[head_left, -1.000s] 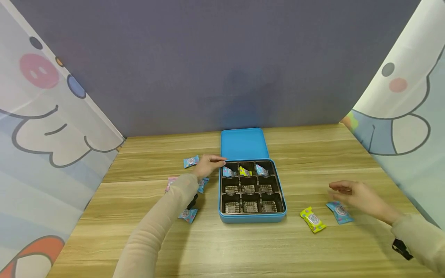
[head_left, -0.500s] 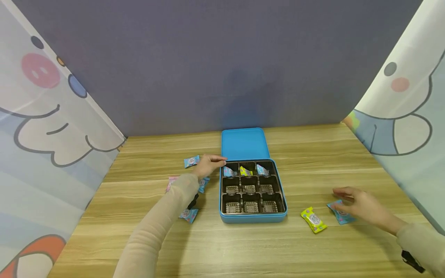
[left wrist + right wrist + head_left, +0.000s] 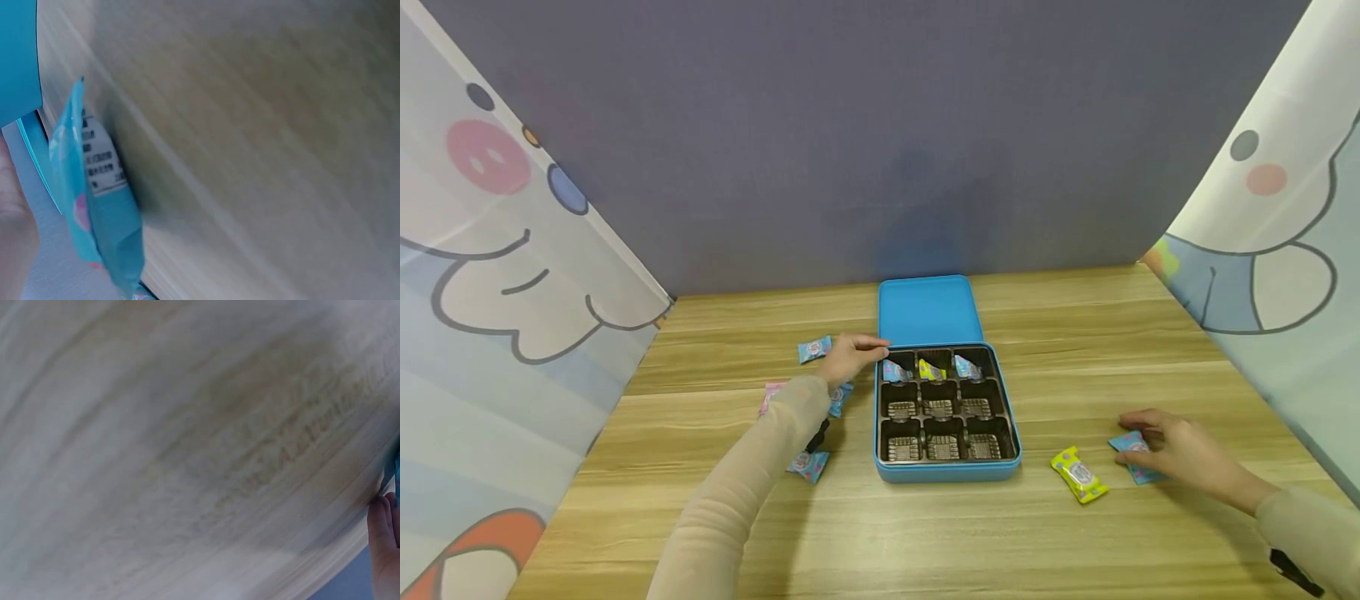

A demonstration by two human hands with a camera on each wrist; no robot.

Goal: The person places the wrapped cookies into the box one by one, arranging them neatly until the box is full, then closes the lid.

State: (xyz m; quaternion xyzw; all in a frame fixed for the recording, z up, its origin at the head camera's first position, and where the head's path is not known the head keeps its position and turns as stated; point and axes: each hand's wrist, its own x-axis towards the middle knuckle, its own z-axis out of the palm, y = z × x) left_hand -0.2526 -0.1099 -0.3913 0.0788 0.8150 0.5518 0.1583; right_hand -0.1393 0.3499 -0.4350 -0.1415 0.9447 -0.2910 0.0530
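Observation:
My left hand (image 3: 847, 358) rests its fingertips at the back left corner of a blue tin (image 3: 943, 472), which holds a dark divided tray (image 3: 919, 421). In the tray's back row sit a blue candy (image 3: 895, 372), a yellow one and another blue one. To the right of the tin, my right hand (image 3: 1187, 454) reaches over a blue wrapped candy (image 3: 1133, 443); finger and thumb stand apart on either side of its far end. The palm hides part of that candy. Beside it lies a yellow wrapped candy (image 3: 1078, 475).
Behind the tin its blue lid (image 3: 928, 310) lies folded back. Left of it, near the left forearm, are a blue candy (image 3: 815, 349), a pink candy (image 3: 772, 393) and further blue candies (image 3: 808, 466). A grey panel (image 3: 880, 150) stands behind the wooden table (image 3: 955, 542).
My right hand has moved slightly right and down onto the blue candy, its finger and thumb now around the far end. The left hand stays at the tin's corner.

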